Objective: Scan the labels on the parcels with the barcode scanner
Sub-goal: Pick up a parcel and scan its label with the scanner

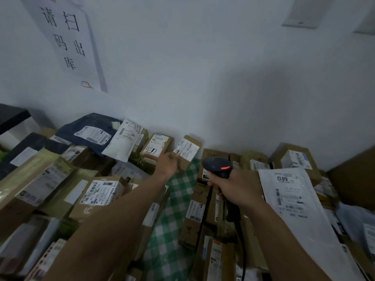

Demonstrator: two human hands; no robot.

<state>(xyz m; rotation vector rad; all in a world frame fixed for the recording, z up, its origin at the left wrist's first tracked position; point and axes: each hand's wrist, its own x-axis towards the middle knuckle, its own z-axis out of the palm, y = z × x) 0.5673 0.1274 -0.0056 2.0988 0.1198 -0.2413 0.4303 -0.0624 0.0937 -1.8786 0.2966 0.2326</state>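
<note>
My right hand (pixel 237 186) grips the handle of a black barcode scanner (pixel 219 166), whose red light is on and whose head points toward the far wall. My left hand (pixel 169 164) reaches forward and holds the lower left edge of a small brown cardboard parcel (pixel 187 150) that leans against the wall, its white label (pixel 187 149) facing me. Just left of it stands another brown parcel (pixel 156 146) with a white label. The scanner's black cable (pixel 242 240) hangs down from the handle.
Many labelled parcels are piled on both sides: brown boxes (pixel 101 194) at left, a dark blue bag (pixel 91 132), a white bag (pixel 294 196) at right. A strip of green checked cloth (pixel 174 209) shows between the piles. A paper sign (pixel 65 37) hangs on the white wall.
</note>
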